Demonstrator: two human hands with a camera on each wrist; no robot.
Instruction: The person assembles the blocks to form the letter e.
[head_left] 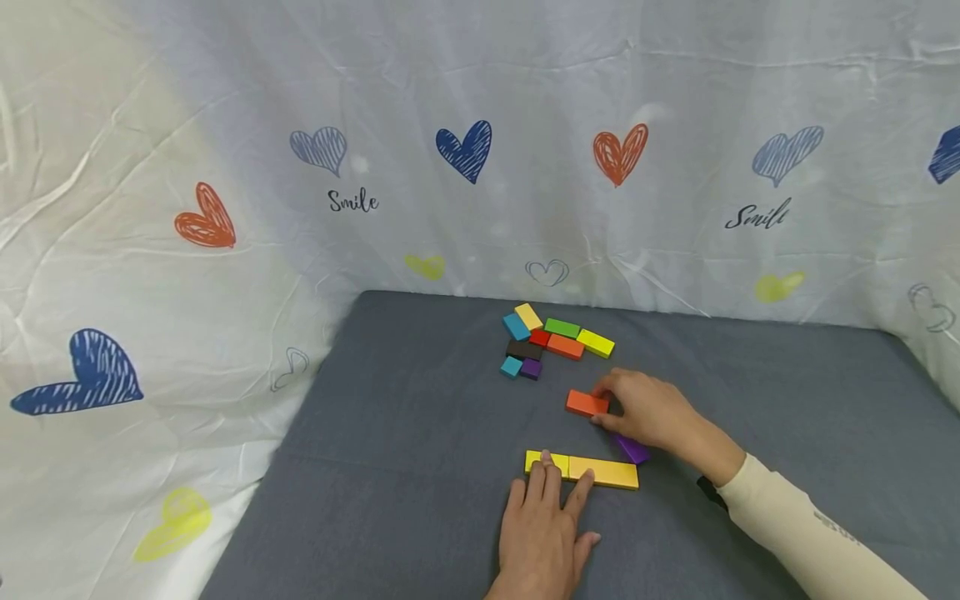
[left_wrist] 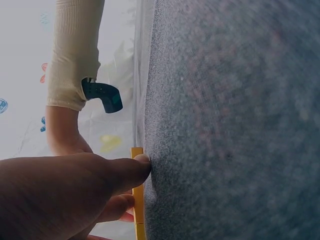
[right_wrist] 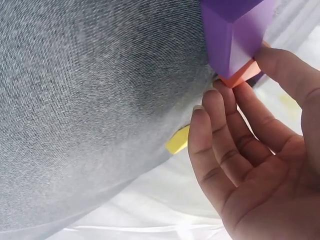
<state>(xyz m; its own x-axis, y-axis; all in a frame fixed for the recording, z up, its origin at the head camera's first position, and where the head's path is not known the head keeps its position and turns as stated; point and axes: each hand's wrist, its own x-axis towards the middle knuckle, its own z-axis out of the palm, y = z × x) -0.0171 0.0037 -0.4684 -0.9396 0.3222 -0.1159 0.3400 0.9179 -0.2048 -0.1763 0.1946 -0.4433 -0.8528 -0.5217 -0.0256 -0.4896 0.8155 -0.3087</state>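
On the grey cloth, my right hand [head_left: 648, 408] pinches the right end of an orange block [head_left: 585, 403] between thumb and fingers; the other fingers curve beside it in the right wrist view. A purple block [head_left: 632, 449] lies just below that hand and looms large in the right wrist view. Nearer to me, a short yellow block [head_left: 557, 464] and a longer yellow-orange block [head_left: 604, 472] lie end to end in a row. My left hand [head_left: 538, 533] rests with spread fingers, its fingertips on these two blocks.
Farther back lies a loose cluster of coloured blocks, among them a green block [head_left: 562, 327], a black block [head_left: 524, 350], a second orange block [head_left: 565, 347] and a bright yellow block [head_left: 596, 343]. Behind the cloth hangs a white curtain [head_left: 525, 83] printed with hearts.
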